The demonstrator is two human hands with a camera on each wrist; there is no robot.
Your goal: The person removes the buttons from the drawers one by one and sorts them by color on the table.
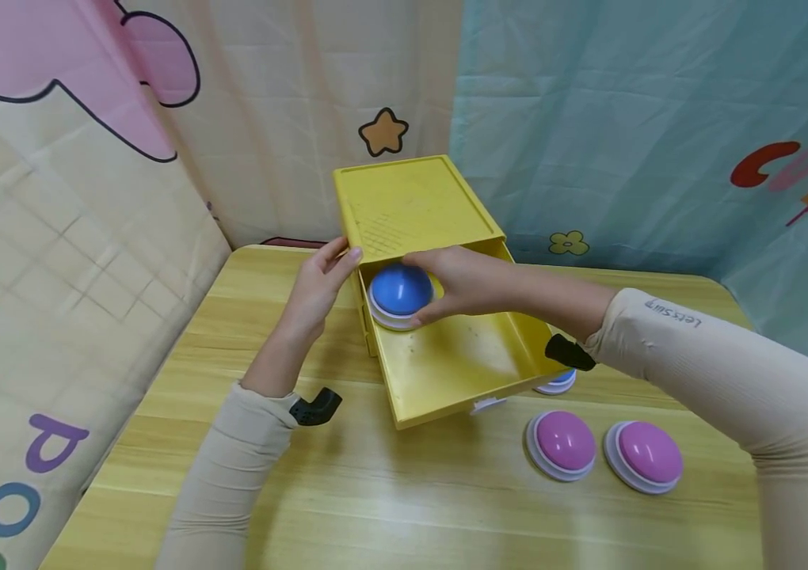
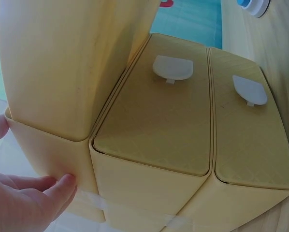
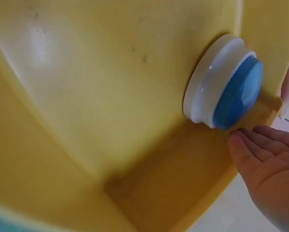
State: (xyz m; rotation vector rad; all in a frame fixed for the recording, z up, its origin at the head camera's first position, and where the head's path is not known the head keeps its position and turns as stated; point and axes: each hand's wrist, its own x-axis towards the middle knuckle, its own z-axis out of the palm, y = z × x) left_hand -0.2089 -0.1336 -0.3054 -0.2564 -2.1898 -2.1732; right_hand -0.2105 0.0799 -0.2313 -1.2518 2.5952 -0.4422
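Right grip [image 1: 457, 286] sits inside the pulled-out top drawer [image 1: 461, 368] of a yellow drawer box [image 1: 411, 202], fingers relaxed and nearly straight beside a blue dome button [image 1: 400, 290]; the head view shows fingertips at the button's white base, while the right wrist view shows the fingertips [image 3: 241, 140] just next to the dome, so whether they truly touch cannot be told. Nothing is pinched. The button [image 3: 229, 89] rests on the drawer floor at the back left, close under the box's top, directly to the left of the right hand and much nearer to it than to the other hand. Left grip [image 1: 318, 286] lies flat against the box's left side, fingers extended and pressing the wall, thumb near the top edge; the left wrist view shows the fingers [image 2: 52, 186] on the box's side, below two shut lower drawers [image 2: 202, 116] with pale handles. On the worktop [image 1: 375, 491], right of the box, stand two pink buttons [image 1: 604, 453], and another blue one [image 1: 558, 382] is half hidden behind the drawer's corner.
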